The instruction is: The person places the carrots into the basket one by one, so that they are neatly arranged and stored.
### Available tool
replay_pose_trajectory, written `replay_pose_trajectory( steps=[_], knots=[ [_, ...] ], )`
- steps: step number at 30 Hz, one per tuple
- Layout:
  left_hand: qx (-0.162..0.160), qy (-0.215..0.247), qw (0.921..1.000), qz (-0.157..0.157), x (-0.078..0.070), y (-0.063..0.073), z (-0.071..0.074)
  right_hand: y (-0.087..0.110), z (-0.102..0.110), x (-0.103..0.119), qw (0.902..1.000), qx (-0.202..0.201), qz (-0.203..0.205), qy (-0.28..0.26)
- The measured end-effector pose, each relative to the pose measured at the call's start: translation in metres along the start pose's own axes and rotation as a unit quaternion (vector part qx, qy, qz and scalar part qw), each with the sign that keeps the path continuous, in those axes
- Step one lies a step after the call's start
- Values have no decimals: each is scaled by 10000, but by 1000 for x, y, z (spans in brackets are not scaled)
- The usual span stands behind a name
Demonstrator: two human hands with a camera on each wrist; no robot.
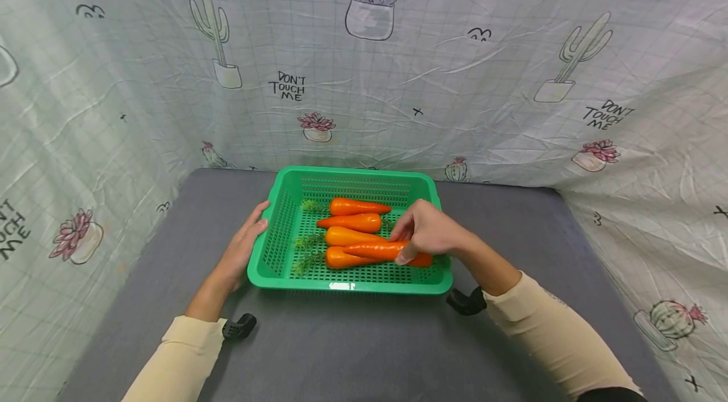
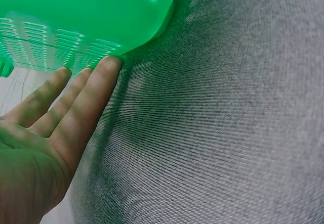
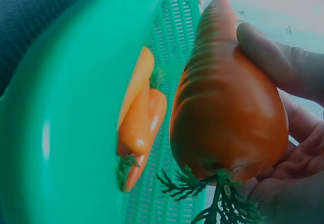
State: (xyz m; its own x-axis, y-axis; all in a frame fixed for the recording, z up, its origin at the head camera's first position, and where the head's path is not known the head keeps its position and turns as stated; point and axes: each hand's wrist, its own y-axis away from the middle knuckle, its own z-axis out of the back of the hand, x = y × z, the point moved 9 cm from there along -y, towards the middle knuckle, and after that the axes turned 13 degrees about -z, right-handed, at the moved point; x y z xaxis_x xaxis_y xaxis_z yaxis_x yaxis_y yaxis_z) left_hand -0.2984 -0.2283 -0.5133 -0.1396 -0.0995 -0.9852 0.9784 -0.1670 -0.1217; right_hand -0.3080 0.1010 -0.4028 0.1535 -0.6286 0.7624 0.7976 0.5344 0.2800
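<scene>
My right hand (image 1: pixel 430 229) grips an orange carrot (image 1: pixel 375 251) over the right side of a green plastic basket (image 1: pixel 352 288). Seen from the right wrist, the carrot's thick end (image 3: pixel 233 128) with green leaves faces the camera, and the thumb lies along its side. Below and beside it, several more carrots lie in the basket, among them a red-orange one (image 1: pixel 355 207) at the back and a lighter orange one (image 1: pixel 347 236) in the middle. Against the basket's left side rests my left hand (image 1: pixel 241 253); its fingers (image 2: pixel 91 95) are straight and touch the slotted wall.
The basket stands on a grey cloth-covered table (image 1: pixel 352 345). Behind and at both sides hangs a white curtain (image 1: pixel 364 86) printed with cacti and words. Dark straps (image 1: pixel 240 326) sit at both wrists.
</scene>
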Motion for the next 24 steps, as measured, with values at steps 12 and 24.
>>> replay_pose_trajectory(
  steps=[12, 24],
  knots=[
    [-1, -41, 10000, -74, 1, 0, -1, -8, -15, 5, 9998, 24, 51, 204],
    [-55, -91, 9999, -36, 2, 1, 0, -14, -26, 3, 9997, 72, 30, 219]
  ],
)
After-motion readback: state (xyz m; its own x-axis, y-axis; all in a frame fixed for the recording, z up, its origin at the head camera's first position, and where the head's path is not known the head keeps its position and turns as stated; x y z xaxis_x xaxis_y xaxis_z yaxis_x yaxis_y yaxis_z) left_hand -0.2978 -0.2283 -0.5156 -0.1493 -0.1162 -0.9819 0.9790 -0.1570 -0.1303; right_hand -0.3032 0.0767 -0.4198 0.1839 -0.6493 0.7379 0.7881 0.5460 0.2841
